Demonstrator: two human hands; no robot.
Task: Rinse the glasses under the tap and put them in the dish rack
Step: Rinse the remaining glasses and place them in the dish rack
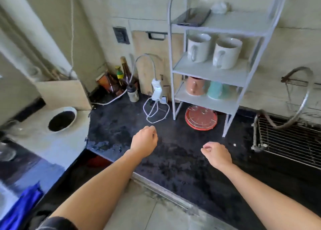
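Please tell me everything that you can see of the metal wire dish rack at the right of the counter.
The silvery metal wire dish rack stands on the dark speckled counter at the right edge of the view, partly cut off. Its base is a grid of thin wires in a thicker frame; a curved metal tube arches up from it toward the wall. No glass shows in its visible part.

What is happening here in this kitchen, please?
A person stands at a dark counter with both hands above it. The left hand and the right hand are loosely curled and hold nothing. The wire dish rack lies to the right. No glass is being handled at this moment.
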